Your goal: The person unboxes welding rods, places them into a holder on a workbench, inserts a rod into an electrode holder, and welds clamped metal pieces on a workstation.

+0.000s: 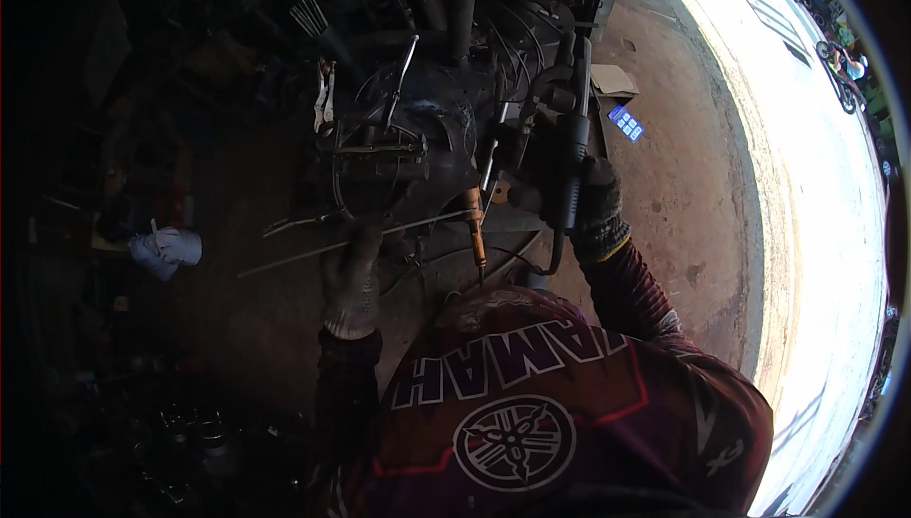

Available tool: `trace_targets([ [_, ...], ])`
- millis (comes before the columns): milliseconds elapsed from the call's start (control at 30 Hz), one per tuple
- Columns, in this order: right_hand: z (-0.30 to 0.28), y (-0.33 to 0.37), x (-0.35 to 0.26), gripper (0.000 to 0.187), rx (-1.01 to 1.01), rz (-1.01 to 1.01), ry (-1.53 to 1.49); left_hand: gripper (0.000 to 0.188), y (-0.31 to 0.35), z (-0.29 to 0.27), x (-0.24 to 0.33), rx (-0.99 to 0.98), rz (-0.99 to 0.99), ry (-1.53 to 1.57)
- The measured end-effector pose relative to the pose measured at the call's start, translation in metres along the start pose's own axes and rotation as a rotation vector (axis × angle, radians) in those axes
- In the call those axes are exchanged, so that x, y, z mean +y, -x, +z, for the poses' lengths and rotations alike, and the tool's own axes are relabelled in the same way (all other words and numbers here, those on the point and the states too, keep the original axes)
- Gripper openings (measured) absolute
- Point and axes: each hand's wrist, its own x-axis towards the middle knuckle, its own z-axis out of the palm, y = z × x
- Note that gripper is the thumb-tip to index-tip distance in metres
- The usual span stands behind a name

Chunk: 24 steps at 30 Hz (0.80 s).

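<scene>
**Red shirt foremost, thin rod across the left hand**

The person's red shirt [607, 404], with pale printing, filled the bottom of the view, nearest the camera. Beyond it stood a big, dark, rounded metal piece [446, 110]. To the right, the gloved right hand [604, 200] was wrapped around a dark corded tool [573, 167], whose long axis pointed away from the person. Between shirt and metal piece lay the thin rod [418, 224], its long axis crosswise, slanting up rightward. The left hand [353, 281], also gloved, was the nearer one and seemed closed on it partway along, though shade hid its fingers. The rod looked straight, grey and bare; its right end met an orange holder [474, 224], smaller and slightly worn-looking.
</scene>
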Motion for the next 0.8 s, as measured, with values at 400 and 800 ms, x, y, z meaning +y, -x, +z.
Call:
trace_targets([
  [400,0.076,0.03,0.05,0.114,0.045,-0.17,-0.009,0.031,-0.024,-0.029,0.019,-0.037,-0.056,0.595],
  [800,0.035,0.053,0.064,0.09,0.051,-0.033,-0.324,0.034,-0.02,-0.025,0.012,-0.19,0.041,0.973],
])
